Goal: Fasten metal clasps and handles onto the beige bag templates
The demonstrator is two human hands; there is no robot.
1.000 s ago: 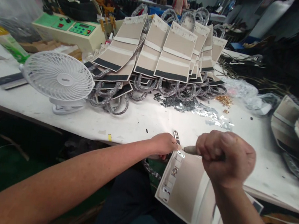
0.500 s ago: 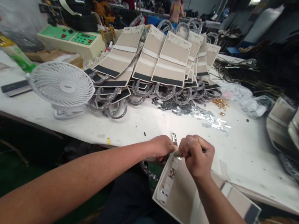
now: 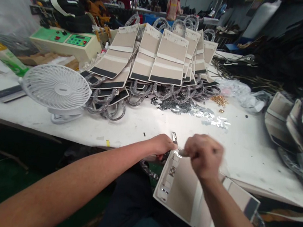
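A beige flat panel [image 3: 186, 191] with a white band along one edge lies across my lap, its top corner against the table's front edge. My left hand [image 3: 162, 146] is closed on that top corner, where a small metal clip [image 3: 174, 137] sticks up. My right hand [image 3: 204, 155] is a fist around a thin tool [image 3: 182, 152] whose tip rests at the same corner. The right hand is slightly blurred.
A pile of similar beige panels [image 3: 158, 55] with clear-wrapped handles covers the white table [image 3: 246, 147] behind. A white desk fan [image 3: 56, 89] stands at left, a green-topped control box [image 3: 66, 42] behind it. More panels [image 3: 294, 120] are stacked at right. Shiny scraps [image 3: 195, 113] lie mid-table. People stand further back.
My right hand has moved in from the right to the panel's top corner, close against my left hand. The panel has shifted a little to the left.
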